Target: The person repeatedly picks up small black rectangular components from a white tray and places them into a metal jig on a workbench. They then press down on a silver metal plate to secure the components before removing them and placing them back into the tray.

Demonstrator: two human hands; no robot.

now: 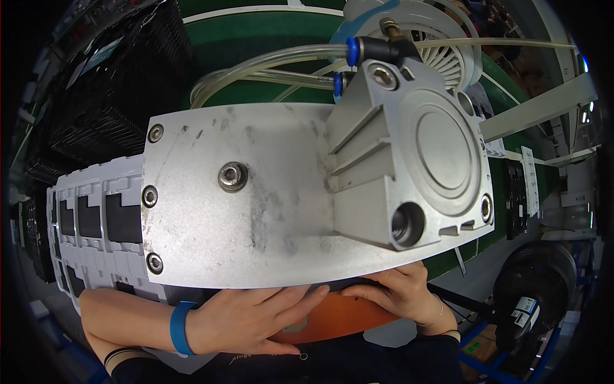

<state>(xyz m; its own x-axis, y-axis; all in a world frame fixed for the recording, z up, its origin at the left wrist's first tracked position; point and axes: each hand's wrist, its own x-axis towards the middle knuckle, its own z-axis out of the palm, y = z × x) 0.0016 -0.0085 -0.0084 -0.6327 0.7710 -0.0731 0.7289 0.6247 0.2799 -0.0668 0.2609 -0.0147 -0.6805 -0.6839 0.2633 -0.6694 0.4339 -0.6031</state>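
Observation:
A broad silver metal plate point(211, 237) fills the middle of the view. On its right part stands a block-shaped pneumatic cylinder point(441, 150). My left hand point(259, 317) reaches to the plate's near edge, with its fingers stretched out and the thumb apart over an orange surface point(342, 317). Some of its fingers go under the plate's edge. My right hand point(403, 291) is at the same edge, below the cylinder, its thumb pointing left and its other fingers partly hidden. Whatever lies under the plate between my hands is covered.
Clear air hoses point(275, 61) run from the cylinder's blue-ringed fittings. A white and blue fan point(435, 38) stands behind it on a green surface point(224, 38). Black crates point(109, 96) are stacked at the far left, above white trays point(96, 185). A black machine part point(527, 294) is at the right.

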